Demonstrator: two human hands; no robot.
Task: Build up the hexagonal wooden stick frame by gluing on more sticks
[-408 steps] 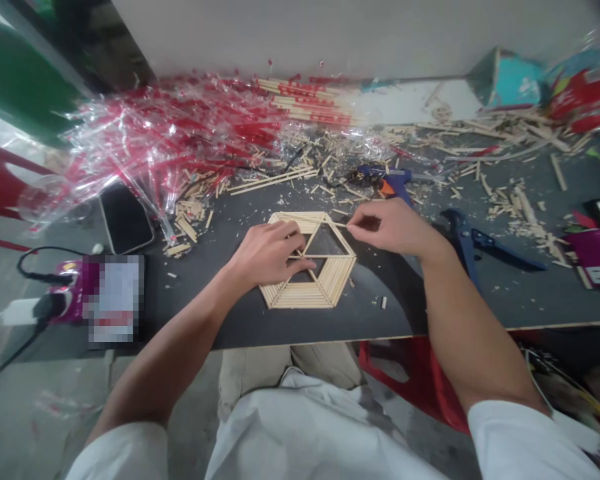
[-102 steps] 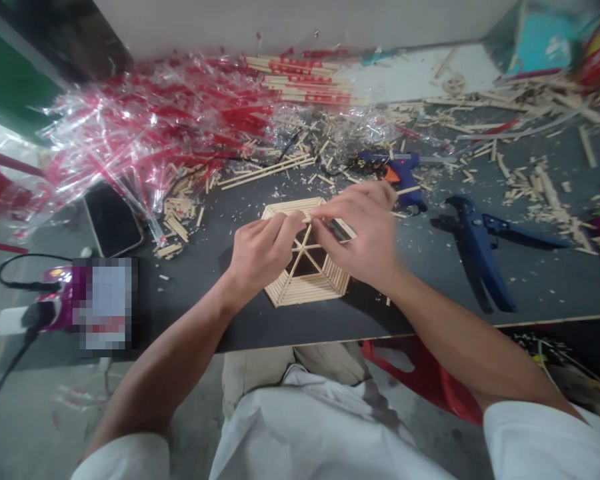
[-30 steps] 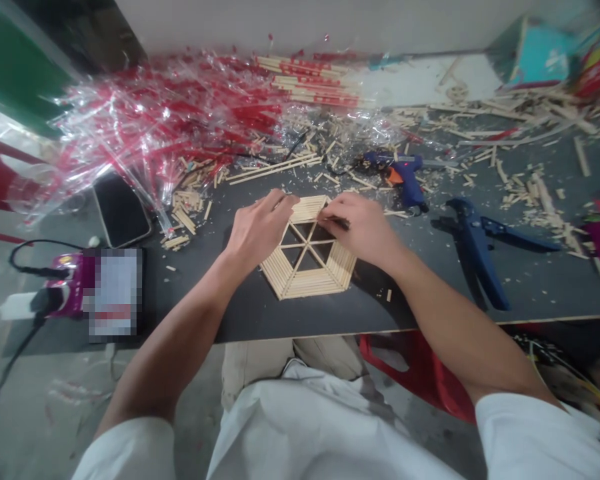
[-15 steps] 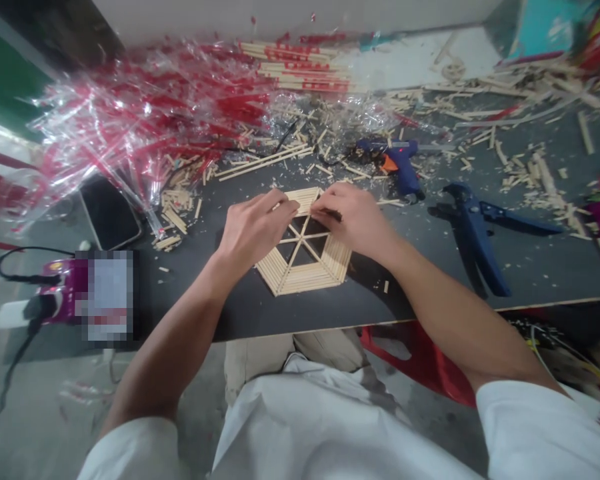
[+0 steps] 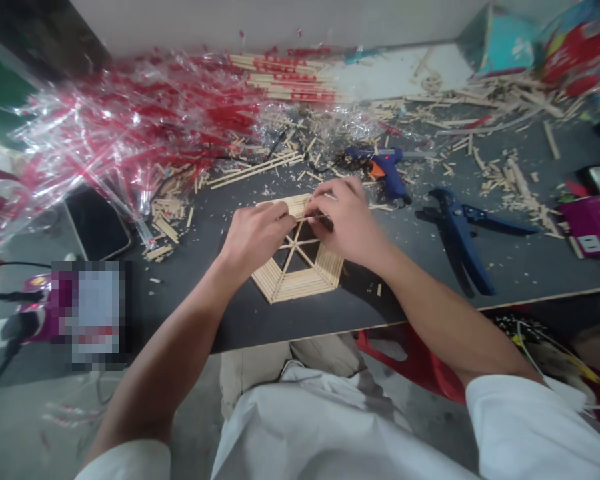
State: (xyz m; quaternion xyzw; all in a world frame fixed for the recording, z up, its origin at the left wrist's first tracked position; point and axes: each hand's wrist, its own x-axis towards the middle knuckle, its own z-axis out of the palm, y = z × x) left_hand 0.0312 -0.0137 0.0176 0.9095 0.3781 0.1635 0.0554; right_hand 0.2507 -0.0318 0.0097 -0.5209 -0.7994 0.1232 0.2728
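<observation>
A hexagonal frame of pale wooden sticks (image 5: 306, 283) lies on the dark table, its spokes crossing at the centre. Both hands are over its far part and hide some of it. My left hand (image 5: 260, 230) is closed, thumb and fingertips pinching one end of a short thin wooden stick (image 5: 306, 218) above the far spokes. My right hand (image 5: 345, 217) has its fingers curled, with thumb and forefinger at the stick's other end. The palms of both hands are out of sight.
Behind the frame lies a blue glue gun (image 5: 391, 172) among stick scraps. Blue cutters (image 5: 463, 227) rest on the right. A phone (image 5: 97, 223) and heaped red-and-clear plastic wrappers (image 5: 130, 127) are at left. The table's front edge (image 5: 300, 337) runs close to my body.
The view has shifted slightly. My right hand has lifted and bent its fingers more, and the short stick between the two hands now shows more clearly. The hexagonal frame stays on the table.
</observation>
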